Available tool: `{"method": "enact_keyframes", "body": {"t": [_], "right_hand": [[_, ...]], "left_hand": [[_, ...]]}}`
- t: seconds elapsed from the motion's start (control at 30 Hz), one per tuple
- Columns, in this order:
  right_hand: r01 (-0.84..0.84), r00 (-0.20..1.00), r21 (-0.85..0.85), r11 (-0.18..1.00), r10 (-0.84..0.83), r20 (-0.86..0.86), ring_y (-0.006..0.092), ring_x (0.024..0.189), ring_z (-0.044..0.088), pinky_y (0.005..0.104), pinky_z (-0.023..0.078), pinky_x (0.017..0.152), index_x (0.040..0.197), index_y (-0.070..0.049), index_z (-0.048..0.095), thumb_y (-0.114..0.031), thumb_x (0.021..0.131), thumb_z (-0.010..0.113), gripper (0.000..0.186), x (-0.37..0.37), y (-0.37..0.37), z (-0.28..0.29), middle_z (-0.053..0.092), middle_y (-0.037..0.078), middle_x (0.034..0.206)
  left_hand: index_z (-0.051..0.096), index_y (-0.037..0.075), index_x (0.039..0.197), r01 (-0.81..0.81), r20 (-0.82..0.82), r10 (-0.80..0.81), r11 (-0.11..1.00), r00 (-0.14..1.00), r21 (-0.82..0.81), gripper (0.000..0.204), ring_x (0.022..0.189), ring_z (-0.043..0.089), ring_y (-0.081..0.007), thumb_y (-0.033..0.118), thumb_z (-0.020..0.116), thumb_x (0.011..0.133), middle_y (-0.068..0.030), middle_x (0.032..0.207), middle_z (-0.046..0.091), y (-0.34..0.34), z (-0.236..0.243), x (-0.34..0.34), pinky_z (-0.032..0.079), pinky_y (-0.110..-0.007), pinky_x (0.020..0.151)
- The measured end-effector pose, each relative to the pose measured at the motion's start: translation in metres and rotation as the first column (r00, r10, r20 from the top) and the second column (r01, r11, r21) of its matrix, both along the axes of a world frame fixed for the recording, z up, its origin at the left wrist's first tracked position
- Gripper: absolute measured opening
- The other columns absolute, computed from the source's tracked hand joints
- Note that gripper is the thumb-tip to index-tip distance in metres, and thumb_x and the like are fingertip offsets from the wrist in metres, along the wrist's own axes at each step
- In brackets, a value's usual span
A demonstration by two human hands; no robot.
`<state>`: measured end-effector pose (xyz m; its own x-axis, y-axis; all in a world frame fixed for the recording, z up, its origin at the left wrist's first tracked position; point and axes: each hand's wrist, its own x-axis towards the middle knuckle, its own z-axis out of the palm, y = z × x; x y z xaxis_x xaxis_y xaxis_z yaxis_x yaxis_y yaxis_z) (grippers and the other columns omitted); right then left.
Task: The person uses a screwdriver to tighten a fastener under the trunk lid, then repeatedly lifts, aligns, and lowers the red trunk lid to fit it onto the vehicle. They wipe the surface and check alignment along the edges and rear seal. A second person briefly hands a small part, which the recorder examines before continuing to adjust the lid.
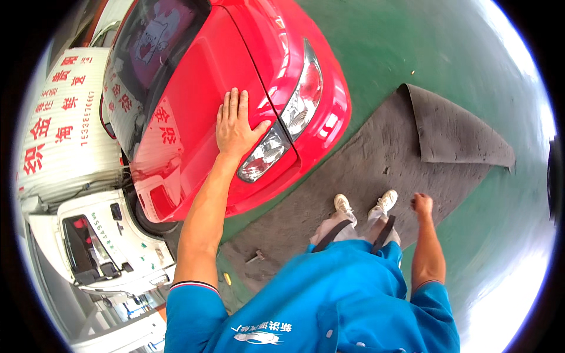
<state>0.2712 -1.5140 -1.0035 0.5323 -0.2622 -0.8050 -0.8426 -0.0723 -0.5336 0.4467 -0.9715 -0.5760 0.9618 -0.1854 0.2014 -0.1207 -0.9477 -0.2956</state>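
Note:
My left hand (238, 126) lies spread, fingers straight, on the glossy red panel (194, 94) of a car, just above a clear lamp unit (262, 156). A second lamp (301, 88) sits on the curved red corner beyond a seam. My right hand (422, 203) hangs low at my right side, fingers curled; whether anything is inside is hidden. My feet in white shoes stand on a dark grey mat (353, 182) with its far right corner (447, 129) folded over, beside the car.
A white truck cab (100, 235) and a lettered white box body (59, 123) stand at left. A small metal item (256, 257) lies on the mat, and a yellow object (227, 278) on the green floor (376, 47), which extends around the mat.

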Motion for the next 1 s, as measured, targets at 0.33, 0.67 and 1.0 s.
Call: {"method": "enact_keyframes", "body": {"t": [0.33,0.67,1.0], "right_hand": [[-0.582,0.755,-0.178,0.794,0.608,0.245,0.0401,0.101,0.066,0.0459,0.050,0.087,0.107,-0.003,0.071,-0.043,0.093,0.055,0.046,0.089,0.201,0.117,0.070,0.023,0.100],[-0.385,0.729,-0.108,0.916,0.374,0.573,0.0379,0.122,0.056,0.0437,0.043,0.102,0.131,-0.002,0.058,-0.044,0.100,0.045,0.054,0.205,0.282,0.179,0.059,0.023,0.131],[-0.210,0.610,-0.031,0.977,0.155,0.777,0.0394,0.136,0.043,0.0431,0.033,0.113,0.142,0.000,0.046,-0.048,0.101,0.042,0.064,0.305,0.352,0.225,0.048,0.026,0.142]], "left_hand": [[0.039,0.006,0.148,-0.022,0.027,0.022,1.000,0.999,0.009,0.092,0.141,0.037,-0.0350,0.060,0.069,0.080,-0.0200,0.152,0.039,0.004,0.000,0.001,0.033,-0.050,0.113],[0.035,0.004,0.149,-0.033,-0.021,0.032,0.999,0.999,-0.012,0.093,0.144,0.032,-0.0360,0.058,0.067,0.081,-0.0206,0.154,0.035,-0.001,0.002,0.004,0.030,-0.052,0.114],[0.039,0.003,0.147,-0.014,-0.021,0.014,1.000,1.000,0.018,0.091,0.141,0.036,-0.0387,0.062,0.063,0.082,-0.0227,0.153,0.036,0.005,0.001,0.008,0.034,-0.053,0.110]]}}
